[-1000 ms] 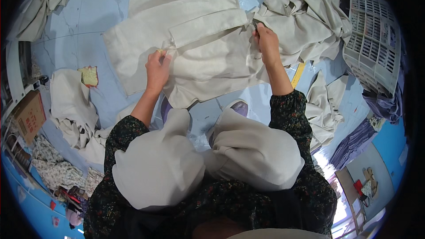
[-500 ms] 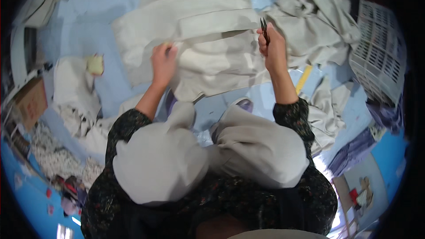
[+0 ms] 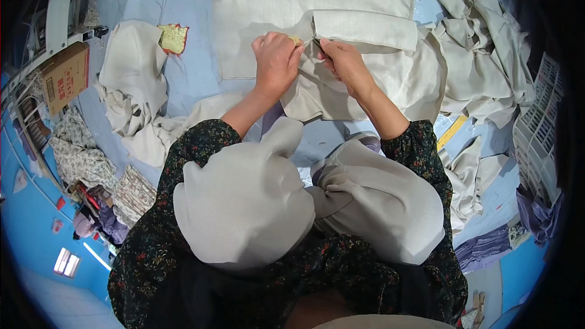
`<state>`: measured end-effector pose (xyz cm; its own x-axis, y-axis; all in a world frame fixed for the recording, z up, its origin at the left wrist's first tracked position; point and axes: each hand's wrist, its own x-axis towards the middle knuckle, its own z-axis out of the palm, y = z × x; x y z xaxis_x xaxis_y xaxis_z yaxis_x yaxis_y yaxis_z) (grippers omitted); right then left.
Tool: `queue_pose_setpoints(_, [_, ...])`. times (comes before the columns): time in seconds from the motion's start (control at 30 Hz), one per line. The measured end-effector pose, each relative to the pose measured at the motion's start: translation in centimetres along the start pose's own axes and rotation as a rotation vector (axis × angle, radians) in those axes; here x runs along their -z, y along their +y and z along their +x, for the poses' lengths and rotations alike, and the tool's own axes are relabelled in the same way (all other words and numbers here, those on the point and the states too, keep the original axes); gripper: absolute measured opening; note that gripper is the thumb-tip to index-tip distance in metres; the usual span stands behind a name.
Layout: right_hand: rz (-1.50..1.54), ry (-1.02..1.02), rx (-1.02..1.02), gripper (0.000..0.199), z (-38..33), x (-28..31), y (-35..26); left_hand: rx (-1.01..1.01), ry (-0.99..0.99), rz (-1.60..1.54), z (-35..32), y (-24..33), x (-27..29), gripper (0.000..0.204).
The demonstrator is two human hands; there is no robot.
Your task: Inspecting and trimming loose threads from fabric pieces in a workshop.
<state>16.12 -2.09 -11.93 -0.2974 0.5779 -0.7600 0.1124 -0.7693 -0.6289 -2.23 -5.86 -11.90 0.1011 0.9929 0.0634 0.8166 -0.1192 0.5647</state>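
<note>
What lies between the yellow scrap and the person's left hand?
In the head view, a strip of floor comes first beside the yellow scrap, then the flat beige cloth, out to the left hand.

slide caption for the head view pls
Left hand close beside right hand, which grips dark snips over beige fabric.

1. Brown cardboard box (image 3: 67,78) at the far left, printed on its sides
2. Ragged yellow square piece with a red edge (image 3: 173,38), lying on the pale blue, marbled floor (image 3: 195,6)
3. Flat yellow strip (image 3: 451,133) on the floor at the right
4. White slatted plastic basket (image 3: 536,128) at the right rim, tilted
5. Bunched purple cloth (image 3: 538,214) just beside the basket
6. White leaf-print fabric (image 3: 82,153), heaped near the box
</note>
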Motion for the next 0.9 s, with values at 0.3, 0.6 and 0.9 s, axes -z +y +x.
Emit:
queue_pose_setpoints(0.3, [0.133,0.024,0.100,0.038,0.6,2.8,0.1,0.181,0.032,-0.142,-0.6,-1.9,-1.5,0.012])
queue_pose_setpoints(0.6, [-0.871,1.260,0.360,0.033,-9.7,19.9,5.0,0.848,-0.299,-0.603,-5.4,-4.7,-1.8,0.029])
queue_pose_setpoints(0.9, [0.048,0.862,0.750,0.019,-11.3,20.9,-6.5,0.459,0.320,-0.544,7.1,-2.6,8.1,0.026])
